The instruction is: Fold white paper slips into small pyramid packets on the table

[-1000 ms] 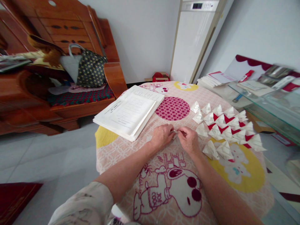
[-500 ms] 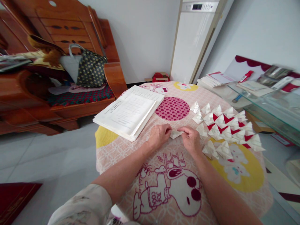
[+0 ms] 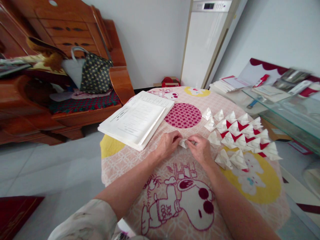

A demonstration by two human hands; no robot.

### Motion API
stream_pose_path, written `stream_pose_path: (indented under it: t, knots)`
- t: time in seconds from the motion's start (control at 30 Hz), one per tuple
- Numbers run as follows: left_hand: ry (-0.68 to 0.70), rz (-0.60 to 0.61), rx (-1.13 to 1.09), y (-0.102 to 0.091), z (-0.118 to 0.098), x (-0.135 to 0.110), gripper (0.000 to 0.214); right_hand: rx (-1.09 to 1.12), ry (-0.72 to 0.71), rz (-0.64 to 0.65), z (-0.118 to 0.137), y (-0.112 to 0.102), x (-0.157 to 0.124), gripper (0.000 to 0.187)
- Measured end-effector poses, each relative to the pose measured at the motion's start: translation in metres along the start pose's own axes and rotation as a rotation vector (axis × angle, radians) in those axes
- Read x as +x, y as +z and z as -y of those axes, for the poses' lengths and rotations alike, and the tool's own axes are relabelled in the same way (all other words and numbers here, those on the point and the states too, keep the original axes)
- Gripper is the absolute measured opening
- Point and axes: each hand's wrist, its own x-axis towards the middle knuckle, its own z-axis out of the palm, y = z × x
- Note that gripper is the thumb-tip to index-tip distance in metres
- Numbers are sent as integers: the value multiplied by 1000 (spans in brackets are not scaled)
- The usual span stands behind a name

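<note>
Between my two hands is a small folded piece of white paper [image 3: 183, 143], just above or on the patterned tablecloth. My left hand [image 3: 170, 142] pinches its left side with curled fingers. On the opposite side my right hand [image 3: 200, 147] grips the paper between thumb and fingertips. To the right of it, several pointed folded paper pieces [image 3: 235, 128] stand in rows on the cloth, with red showing between some. Two more paper pieces [image 3: 238, 160] sit nearer to my right forearm. A stack of printed sheets [image 3: 136, 121] lies to the left, beyond my left hand.
The round table's tablecloth [image 3: 120, 166] has cartoon figures and yellow patches. A glass shelf [image 3: 282, 110] with papers and metal items stands close at right. Behind are a wooden bench [image 3: 120, 80] with a dark patterned bag [image 3: 96, 75] and a tall white appliance [image 3: 206, 46].
My right hand has shifted slightly left, closer to my left hand. Less of the paper's width shows between them. The view has moved a little.
</note>
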Motion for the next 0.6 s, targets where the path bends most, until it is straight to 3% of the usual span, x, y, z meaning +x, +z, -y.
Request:
stream_pose_path:
  t: [0.33,0.6]
  knots:
    - [-5,-54,-116,-2,-6,-2,17,24,-36,-6,-2,2,-1,11]
    - [-62,2,-322,-1,-8,-2,10,34,-41,-34,-1,2,-3,13]
